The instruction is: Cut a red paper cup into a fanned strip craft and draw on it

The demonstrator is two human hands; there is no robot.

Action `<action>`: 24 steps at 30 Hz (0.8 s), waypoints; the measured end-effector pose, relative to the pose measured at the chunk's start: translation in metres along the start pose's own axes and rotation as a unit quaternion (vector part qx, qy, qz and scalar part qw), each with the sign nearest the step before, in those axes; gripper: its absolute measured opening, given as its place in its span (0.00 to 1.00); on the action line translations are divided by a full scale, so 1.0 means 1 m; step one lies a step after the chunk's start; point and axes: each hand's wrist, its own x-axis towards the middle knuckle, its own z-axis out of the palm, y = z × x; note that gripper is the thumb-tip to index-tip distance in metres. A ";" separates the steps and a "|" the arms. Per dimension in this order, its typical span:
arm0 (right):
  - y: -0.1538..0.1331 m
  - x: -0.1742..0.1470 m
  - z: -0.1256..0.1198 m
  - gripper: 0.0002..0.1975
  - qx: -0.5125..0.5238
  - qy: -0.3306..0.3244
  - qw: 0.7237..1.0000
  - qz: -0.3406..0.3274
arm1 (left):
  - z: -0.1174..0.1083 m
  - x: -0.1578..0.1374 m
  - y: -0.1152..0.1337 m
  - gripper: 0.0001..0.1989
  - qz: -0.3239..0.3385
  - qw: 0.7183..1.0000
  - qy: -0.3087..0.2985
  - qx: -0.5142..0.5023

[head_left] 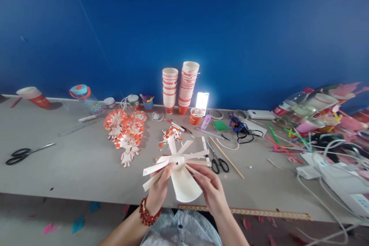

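A cut-open paper cup (186, 186) spreads its white strips outward like a flower, with one wide flap pointing toward me. My left hand (160, 180) pinches it near the centre and along the left strips. On the other side, my right hand (211, 186) has its fingers closed on the right-hand strips. A small dark spot shows at the middle of the cup's base. Just beyond lie orange and white paper scraps (172, 134). Black-handled scissors (218, 161) and a wooden stick (227, 157) rest to the right of my right hand.
Two tall stacks of paper cups (188, 84) stand against the blue wall beside a lit phone (202, 103). Finished paper figures (127, 148) lie left of centre. More scissors (21, 155) sit far left. Cables and a power strip (340, 184) crowd the right.
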 end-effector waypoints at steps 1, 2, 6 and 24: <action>0.001 0.001 0.001 0.16 -0.007 0.019 1.000 -0.001 | 0.002 -0.002 0.000 0.14 -0.026 0.999 -0.008 -0.029; 0.002 0.001 0.003 0.14 -0.011 0.038 0.999 -0.001 | 0.004 -0.003 0.001 0.15 -0.058 0.996 -0.023 -0.069; 0.008 0.004 0.010 0.13 0.020 0.092 0.996 -0.013 | 0.009 -0.009 0.013 0.16 -0.152 0.969 -0.045 -0.191; 0.018 0.009 0.022 0.12 0.132 0.146 0.980 -0.019 | 0.013 -0.016 0.033 0.11 -0.257 0.937 0.030 -0.234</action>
